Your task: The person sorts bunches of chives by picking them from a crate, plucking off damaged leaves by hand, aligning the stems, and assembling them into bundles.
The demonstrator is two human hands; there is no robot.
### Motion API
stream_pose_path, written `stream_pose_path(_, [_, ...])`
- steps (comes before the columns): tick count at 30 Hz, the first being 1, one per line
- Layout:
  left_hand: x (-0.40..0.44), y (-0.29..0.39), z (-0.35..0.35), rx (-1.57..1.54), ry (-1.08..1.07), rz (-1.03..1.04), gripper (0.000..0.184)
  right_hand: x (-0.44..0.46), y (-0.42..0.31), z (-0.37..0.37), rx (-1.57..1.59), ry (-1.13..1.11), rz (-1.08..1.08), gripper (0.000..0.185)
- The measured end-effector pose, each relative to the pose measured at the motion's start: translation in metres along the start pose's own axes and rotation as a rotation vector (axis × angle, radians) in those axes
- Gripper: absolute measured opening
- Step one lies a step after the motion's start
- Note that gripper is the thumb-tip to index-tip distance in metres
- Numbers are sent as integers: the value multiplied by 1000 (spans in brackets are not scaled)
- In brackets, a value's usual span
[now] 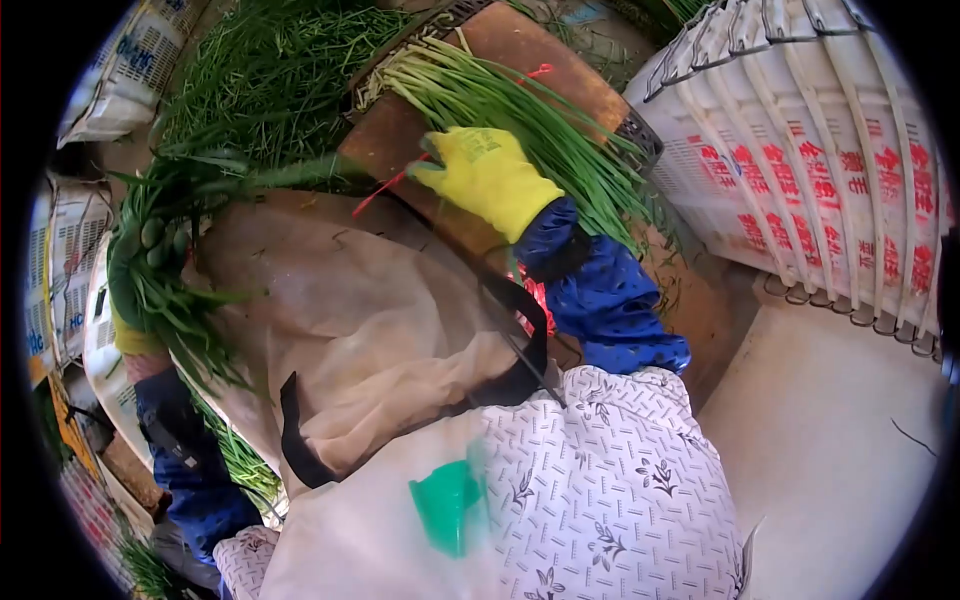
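Note:
My left hand (pixel 150 250), in a glove with grey-green fingers and a yellow cuff, is closed around a bunch of chives (pixel 165 295) at the left. Its long green leaves droop below the fist. In a yellow glove, my right hand (pixel 485 175) hovers over a brown board (pixel 395 145), fingertips pinched on a thin red tie (pixel 380 192). Just beyond that hand lies a bundle of chives (pixel 520 110), pale stems toward the upper left, with another red tie (pixel 537 74) by it. A beige apron (pixel 330 280) spreads across my lap between both hands.
Loose green leaves (pixel 270 70) are heaped at the upper left. White crates with red lettering (pixel 800 150) stand stacked at the right, beside a pale surface (pixel 830 430). More white crates (pixel 130 65) line the left side. Red strips (pixel 535 300) hang by my right forearm.

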State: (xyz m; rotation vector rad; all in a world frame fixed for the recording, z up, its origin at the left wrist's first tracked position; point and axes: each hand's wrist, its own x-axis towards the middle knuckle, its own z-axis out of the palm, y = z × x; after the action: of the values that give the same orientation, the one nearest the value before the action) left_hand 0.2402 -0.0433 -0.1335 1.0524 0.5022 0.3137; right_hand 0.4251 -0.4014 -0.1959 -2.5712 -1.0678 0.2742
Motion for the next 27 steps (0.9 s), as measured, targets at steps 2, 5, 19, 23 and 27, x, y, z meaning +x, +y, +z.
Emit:
stream_pose_path(2, [-27, 13, 31, 79, 145, 15, 26, -6, 15, -12, -29, 10, 105, 41])
stream_pose_path(5, [-54, 38, 54, 125, 143, 80, 31, -27, 53, -27, 91, 269, 164, 35])
stream_pose_path(19, [-131, -17, 49, -22, 237, -435, 17, -4, -62, 9, 689, -140, -266, 27])
stream_pose_path(23, [-177, 17, 32, 125, 372, -343, 20, 42, -99, 46, 254, -14, -720, 37])
stream_pose_path(27, [-186, 17, 24, 188, 154, -529, 26, 87, -127, 75, 301, -24, -707, 40])
